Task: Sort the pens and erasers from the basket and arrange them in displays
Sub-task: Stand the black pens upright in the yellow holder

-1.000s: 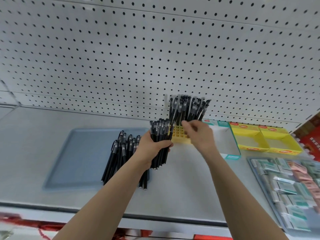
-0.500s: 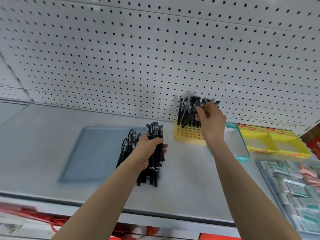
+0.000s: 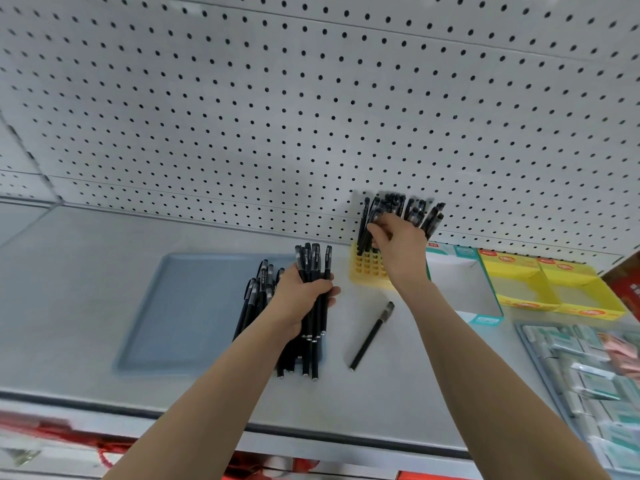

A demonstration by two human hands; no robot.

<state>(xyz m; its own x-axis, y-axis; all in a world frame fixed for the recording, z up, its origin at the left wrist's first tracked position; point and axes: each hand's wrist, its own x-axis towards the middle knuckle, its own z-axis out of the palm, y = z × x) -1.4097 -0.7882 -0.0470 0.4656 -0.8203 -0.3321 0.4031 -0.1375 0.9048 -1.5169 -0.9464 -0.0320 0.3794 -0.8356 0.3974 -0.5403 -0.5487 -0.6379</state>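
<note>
Right hand [image 3: 398, 247] covers much of yellow holder [image 3: 365, 268] & lower ends of standing pens [image 3: 412, 213]; can't tell if it pinches one. Left hand [image 3: 301, 299] hides middle of pen bundle [image 3: 313, 259]. Erasers [image 3: 588, 372] at right are blurred, cut off by edge. Pen print unreadable.

Both bare forearms reach forward from the lower edge of the view, the left from the lower left and the right from the lower right. The left hand [image 3: 304, 299] shows its back to the camera, fingers curled round a bundle of slim black capped pens [image 3: 313, 261]. The right hand [image 3: 398, 247] stretches farther out, wrist bent, its bunched fingertips [image 3: 375, 230] pinching among upright black pens [image 3: 415, 213].
</note>
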